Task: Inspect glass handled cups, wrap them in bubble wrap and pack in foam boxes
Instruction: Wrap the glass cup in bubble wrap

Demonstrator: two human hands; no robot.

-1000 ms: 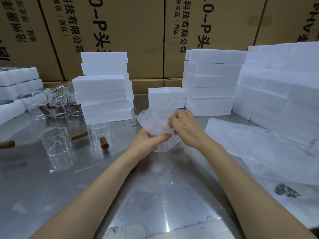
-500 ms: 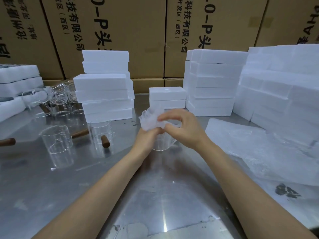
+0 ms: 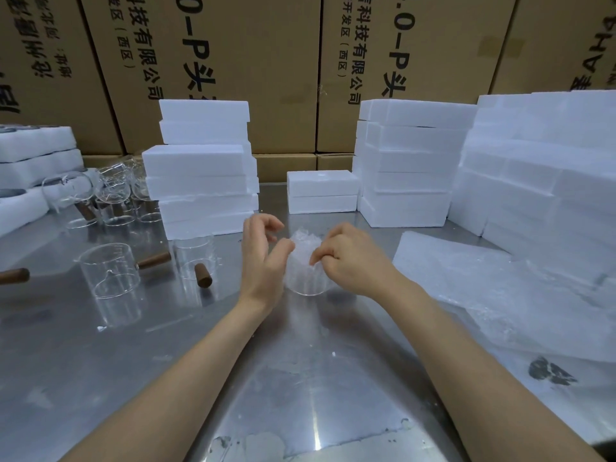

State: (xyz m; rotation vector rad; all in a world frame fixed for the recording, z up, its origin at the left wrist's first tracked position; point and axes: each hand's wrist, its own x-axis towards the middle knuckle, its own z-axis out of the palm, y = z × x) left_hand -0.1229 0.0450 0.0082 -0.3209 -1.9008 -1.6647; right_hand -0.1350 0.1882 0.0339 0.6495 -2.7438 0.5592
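Glass cup [image 3: 305, 281] stood upright on the steel table [image 3: 166, 345] between both hands, stuffed with crumpled bubble wrap [image 3: 305, 241]. Left hand [image 3: 263, 258] was spread wide beside it, holding nothing; right hand [image 3: 346, 258] pinched the wrap's edge. Two empty cups [image 3: 110, 275] stood left, closed foam boxes [image 3: 321, 191] behind.

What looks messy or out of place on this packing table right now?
White foam crumbs litter the steel table, and a dark smudge marks the sheet at right. No glass looks broken.
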